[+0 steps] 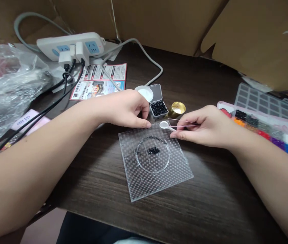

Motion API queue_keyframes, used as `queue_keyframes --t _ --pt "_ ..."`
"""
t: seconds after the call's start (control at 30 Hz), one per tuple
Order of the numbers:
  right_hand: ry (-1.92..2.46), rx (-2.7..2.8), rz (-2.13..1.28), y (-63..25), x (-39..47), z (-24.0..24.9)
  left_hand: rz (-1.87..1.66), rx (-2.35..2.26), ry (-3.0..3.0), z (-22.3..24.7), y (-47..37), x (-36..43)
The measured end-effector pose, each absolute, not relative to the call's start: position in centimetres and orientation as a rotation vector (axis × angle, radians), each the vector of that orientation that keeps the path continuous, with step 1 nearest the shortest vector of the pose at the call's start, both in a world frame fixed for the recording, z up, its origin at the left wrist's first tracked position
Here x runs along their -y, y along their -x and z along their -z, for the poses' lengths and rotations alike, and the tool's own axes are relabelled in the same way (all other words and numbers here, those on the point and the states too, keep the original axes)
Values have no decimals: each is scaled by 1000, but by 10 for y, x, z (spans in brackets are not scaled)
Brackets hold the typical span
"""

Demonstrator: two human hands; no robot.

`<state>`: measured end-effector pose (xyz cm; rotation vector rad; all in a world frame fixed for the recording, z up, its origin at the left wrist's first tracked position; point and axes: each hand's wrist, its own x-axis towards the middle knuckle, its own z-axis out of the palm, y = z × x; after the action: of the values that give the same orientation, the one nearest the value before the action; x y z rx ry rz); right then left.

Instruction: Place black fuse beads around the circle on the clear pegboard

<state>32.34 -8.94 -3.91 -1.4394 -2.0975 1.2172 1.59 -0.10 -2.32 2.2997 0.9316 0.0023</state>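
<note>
A clear square pegboard (181, 169) lies on the dark table. A clear ring (168, 159) rests on it, part of its far edge lined with black beads, and a small pile of black beads (153, 150) lies inside. My left hand (127, 107) is at the board's far edge with fingers curled; its thumb points to the board, and what the fingers hold, if anything, is hidden. Beside those fingers stands an open small box of black beads (158, 108). My right hand (202, 127) holds a small white spoon (164, 125) and pink tweezers (181, 121) over the far right edge.
A gold cup (178, 108) and a round white lid (144, 93) flank the bead box. On the right sits a tray of coloured beads (263, 135) before a compartment case (271, 108). Leftward are a power strip (49, 47), cables, a printed leaflet (103, 81) and plastic bags (8, 81).
</note>
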Motion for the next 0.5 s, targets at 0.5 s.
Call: queue_keyframes --t 0.5 --pt "1907 2298 -1235 -368 69 26 9 -992 -2272 22 -16 2"
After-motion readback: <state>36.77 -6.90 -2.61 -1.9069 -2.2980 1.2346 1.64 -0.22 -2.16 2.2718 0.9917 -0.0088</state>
